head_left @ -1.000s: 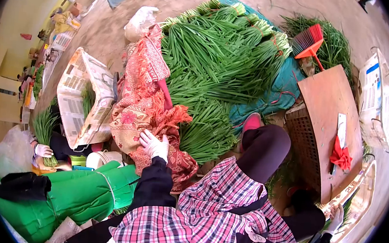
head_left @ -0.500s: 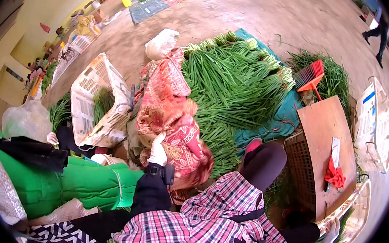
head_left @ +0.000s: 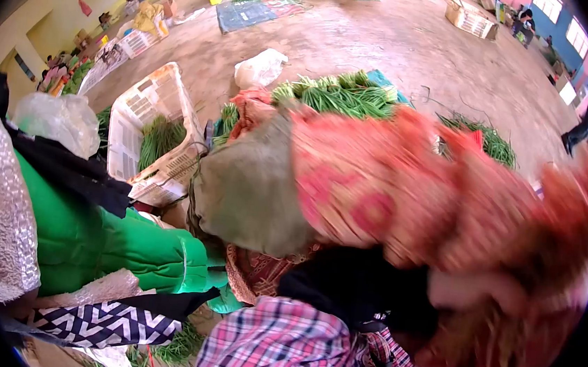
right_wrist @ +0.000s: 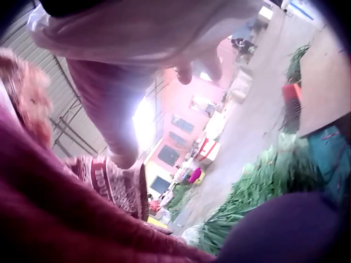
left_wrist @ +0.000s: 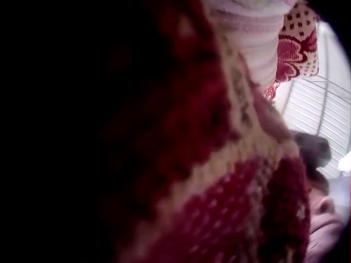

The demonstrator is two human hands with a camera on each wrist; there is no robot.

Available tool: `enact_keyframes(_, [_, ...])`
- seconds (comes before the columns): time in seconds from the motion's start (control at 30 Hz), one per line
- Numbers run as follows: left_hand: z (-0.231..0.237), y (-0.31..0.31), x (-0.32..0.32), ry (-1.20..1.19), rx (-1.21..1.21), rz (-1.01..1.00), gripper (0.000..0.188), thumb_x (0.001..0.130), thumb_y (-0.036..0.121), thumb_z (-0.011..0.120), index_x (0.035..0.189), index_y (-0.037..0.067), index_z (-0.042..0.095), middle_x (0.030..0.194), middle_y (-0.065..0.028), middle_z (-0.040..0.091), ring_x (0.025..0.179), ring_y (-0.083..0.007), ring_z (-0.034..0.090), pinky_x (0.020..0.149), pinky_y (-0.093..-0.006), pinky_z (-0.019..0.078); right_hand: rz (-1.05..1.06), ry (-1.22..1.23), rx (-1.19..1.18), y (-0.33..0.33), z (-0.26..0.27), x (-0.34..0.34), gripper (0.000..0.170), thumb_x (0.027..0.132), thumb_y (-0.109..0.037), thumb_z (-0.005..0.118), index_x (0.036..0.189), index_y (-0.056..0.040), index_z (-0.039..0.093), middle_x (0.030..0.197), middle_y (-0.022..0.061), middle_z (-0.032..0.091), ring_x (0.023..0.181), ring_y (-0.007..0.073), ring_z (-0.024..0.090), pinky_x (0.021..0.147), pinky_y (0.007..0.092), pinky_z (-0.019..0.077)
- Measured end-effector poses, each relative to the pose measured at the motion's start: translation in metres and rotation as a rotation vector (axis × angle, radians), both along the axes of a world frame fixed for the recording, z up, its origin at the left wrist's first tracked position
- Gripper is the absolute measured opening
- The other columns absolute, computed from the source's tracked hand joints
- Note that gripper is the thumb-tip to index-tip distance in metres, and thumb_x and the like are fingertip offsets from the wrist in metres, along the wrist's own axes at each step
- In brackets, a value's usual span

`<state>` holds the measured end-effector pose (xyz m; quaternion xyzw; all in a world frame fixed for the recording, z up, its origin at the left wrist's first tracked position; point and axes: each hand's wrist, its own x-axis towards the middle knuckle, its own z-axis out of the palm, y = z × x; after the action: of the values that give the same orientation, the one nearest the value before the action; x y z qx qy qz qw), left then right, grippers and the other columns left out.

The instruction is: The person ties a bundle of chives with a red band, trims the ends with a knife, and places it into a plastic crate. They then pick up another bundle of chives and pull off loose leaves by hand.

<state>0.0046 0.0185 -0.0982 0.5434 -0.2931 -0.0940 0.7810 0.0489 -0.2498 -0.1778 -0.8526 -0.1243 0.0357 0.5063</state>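
A large red and tan fringed blanket [head_left: 357, 182], blurred by motion, stretches across the front of the head view, with an olive-grey cloth [head_left: 255, 190] at its left end. My black-sleeved left arm [head_left: 362, 280] reaches across to the right under it. In the left wrist view my gloved left hand [left_wrist: 255, 41] grips the blanket, whose dark red weave fills much of that view. In the right wrist view my gloved right hand [right_wrist: 137, 41] is raised with its fingers spread, one fingertip overlapping the patterned cloth. Behind the blanket lie bundles of long green chives [head_left: 344, 93], mostly covered from view.
A white plastic crate [head_left: 143, 111] with greens stands at left. Nearer me lies a green padded roll [head_left: 121, 245], with a black and white zigzag cloth [head_left: 100, 320] beside it. A white plastic bag [head_left: 258, 68] sits beyond the blanket. The right wrist view shows a brown board [right_wrist: 329, 82].
The blanket has swung from the left side across to the right, now hiding most of the chives. My left arm has moved right with it. My right hand has left the crate rim at right.
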Motion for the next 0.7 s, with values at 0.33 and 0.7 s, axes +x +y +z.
enact_keyframes(0.33, [0.052,-0.013,-0.063,-0.091,-0.036,-0.155,0.054,0.096,0.032,0.055,0.139,0.002,0.044,0.133,-0.0137,0.055,0.122,-0.0168,0.049,0.104,-0.0311,0.0378,-0.152,0.068,-0.095,-0.037,-0.018,-0.040,0.053,0.083,-0.013,0.061,0.132,-0.0081,0.043,0.126,0.0140,0.053,0.104,0.0270,0.059,0.090,0.0352,0.0468])
enact_keyframes(0.7, [-0.195,0.184,-0.095,-0.022,0.820,1.155,0.053,0.092,0.031,0.059,0.137,0.004,0.047,0.134,-0.0164,0.051,0.127,-0.0334,0.044,0.110,-0.0420,0.0296,-0.450,0.154,-0.257,-0.118,-0.035,-0.121,0.043,0.082,-0.020,0.062,0.121,-0.0087,0.051,0.115,0.0171,0.058,0.099,0.0302,0.061,0.085,0.0371,0.0487])
